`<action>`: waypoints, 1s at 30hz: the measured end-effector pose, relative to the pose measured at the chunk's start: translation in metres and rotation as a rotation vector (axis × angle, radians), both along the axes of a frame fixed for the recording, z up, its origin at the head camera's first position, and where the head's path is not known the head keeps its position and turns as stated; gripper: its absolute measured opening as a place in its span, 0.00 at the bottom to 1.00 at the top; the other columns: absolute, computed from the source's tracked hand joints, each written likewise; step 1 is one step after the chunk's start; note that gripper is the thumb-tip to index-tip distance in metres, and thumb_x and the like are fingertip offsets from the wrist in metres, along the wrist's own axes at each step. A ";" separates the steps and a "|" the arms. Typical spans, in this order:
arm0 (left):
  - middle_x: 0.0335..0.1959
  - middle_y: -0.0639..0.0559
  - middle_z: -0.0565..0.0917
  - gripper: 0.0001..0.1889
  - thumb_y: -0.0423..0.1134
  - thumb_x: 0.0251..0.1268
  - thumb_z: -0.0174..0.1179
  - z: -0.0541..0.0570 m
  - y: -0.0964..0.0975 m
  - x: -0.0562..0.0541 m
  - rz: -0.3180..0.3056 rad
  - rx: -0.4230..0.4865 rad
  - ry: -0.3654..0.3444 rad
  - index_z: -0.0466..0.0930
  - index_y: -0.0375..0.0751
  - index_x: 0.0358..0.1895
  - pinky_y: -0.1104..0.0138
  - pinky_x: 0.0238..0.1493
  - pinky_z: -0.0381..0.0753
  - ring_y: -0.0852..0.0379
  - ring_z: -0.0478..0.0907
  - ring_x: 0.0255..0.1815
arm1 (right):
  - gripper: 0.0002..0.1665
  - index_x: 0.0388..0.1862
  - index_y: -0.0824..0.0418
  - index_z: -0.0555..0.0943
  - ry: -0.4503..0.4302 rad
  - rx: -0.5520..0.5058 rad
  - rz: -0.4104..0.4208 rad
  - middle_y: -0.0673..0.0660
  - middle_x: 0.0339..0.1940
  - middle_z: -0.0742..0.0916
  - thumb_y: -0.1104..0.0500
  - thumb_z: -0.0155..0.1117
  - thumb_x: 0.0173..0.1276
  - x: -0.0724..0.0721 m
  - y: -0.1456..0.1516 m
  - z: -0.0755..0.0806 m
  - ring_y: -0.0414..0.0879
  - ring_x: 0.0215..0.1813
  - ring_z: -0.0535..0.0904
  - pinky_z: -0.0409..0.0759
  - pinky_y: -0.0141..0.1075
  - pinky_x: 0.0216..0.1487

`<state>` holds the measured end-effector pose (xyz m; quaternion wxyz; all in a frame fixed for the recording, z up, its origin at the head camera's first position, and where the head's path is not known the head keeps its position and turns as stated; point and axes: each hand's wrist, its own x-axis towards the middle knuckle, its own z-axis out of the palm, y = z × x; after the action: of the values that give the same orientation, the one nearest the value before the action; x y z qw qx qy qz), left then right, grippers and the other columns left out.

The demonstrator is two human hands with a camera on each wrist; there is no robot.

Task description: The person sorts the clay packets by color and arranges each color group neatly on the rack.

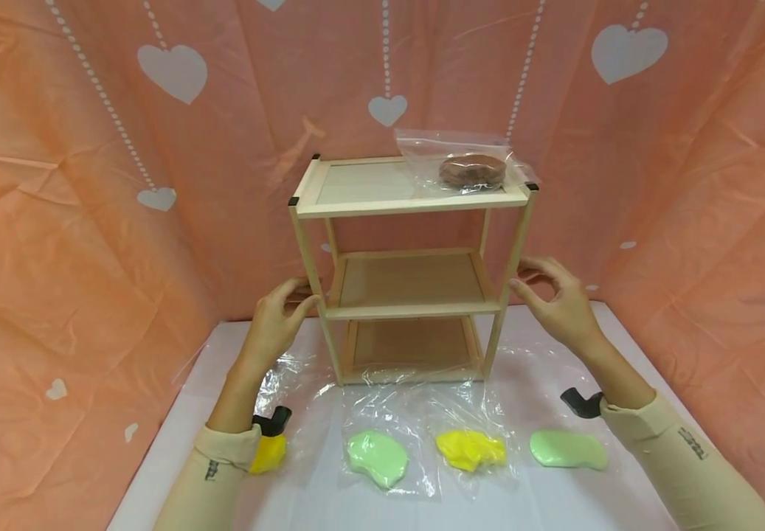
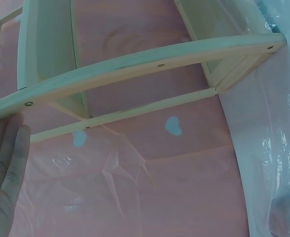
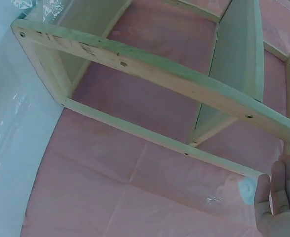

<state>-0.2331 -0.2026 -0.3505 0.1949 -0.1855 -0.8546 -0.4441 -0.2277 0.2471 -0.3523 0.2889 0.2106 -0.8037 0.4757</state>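
A three-tier wooden shelf [image 1: 412,311] stands upright on the white table, black caps on its top corners. Beside its left front post is my left hand [image 1: 276,324], thumb tip at the post; in the left wrist view its straight fingers [image 2: 9,153] reach the post's edge. On the opposite side, my right hand [image 1: 564,302] has its thumb tip by the right front post, fingers loosely bent. Its fingers [image 3: 278,190] stretch out below the post in the right wrist view. Neither hand curls round the wood. A brown lump in a clear zip bag [image 1: 472,172] lies on the top tier.
Along the front of the table [image 1: 316,479] lie bagged lumps: a green one [image 1: 378,457], a yellow one [image 1: 471,449], another green one [image 1: 568,449] and a yellow one [image 1: 268,453] partly behind the left sleeve. Pink curtains [image 1: 249,184] with hearts surround the table.
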 end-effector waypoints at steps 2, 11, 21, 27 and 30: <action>0.53 0.38 0.89 0.15 0.38 0.78 0.67 0.000 0.000 0.001 0.002 -0.011 0.006 0.85 0.34 0.60 0.47 0.59 0.88 0.40 0.87 0.56 | 0.21 0.60 0.71 0.86 -0.009 0.003 -0.005 0.61 0.47 0.86 0.73 0.74 0.69 0.001 -0.001 -0.001 0.30 0.49 0.80 0.76 0.22 0.55; 0.53 0.40 0.89 0.16 0.37 0.78 0.67 0.000 -0.002 0.006 -0.006 -0.043 -0.001 0.84 0.35 0.62 0.46 0.58 0.88 0.41 0.88 0.55 | 0.18 0.58 0.72 0.87 -0.018 0.006 0.002 0.50 0.48 0.86 0.73 0.73 0.70 -0.001 -0.001 -0.006 0.28 0.49 0.80 0.75 0.17 0.53; 0.56 0.46 0.89 0.17 0.36 0.79 0.66 -0.014 -0.022 0.012 0.019 -0.078 -0.033 0.83 0.41 0.66 0.50 0.61 0.86 0.46 0.87 0.57 | 0.17 0.56 0.71 0.88 -0.027 -0.001 0.006 0.52 0.47 0.87 0.73 0.74 0.69 -0.001 -0.003 -0.011 0.29 0.49 0.80 0.75 0.18 0.53; 0.58 0.45 0.88 0.18 0.38 0.80 0.66 -0.019 -0.036 0.016 0.044 -0.093 -0.057 0.83 0.39 0.67 0.48 0.64 0.84 0.45 0.86 0.58 | 0.16 0.56 0.72 0.87 -0.027 -0.002 0.012 0.51 0.46 0.88 0.74 0.73 0.70 -0.003 -0.002 -0.012 0.26 0.48 0.81 0.76 0.17 0.54; 0.58 0.41 0.88 0.19 0.39 0.80 0.65 -0.024 -0.045 0.017 0.060 -0.091 -0.085 0.82 0.38 0.68 0.46 0.65 0.84 0.41 0.86 0.59 | 0.17 0.57 0.73 0.87 -0.033 -0.007 0.023 0.52 0.45 0.88 0.74 0.72 0.71 -0.004 -0.001 -0.013 0.25 0.47 0.82 0.76 0.16 0.55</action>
<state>-0.2160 -0.2477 -0.3749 0.1629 -0.1494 -0.8866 -0.4063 -0.2316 0.2458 -0.3654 0.2709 0.2108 -0.8042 0.4853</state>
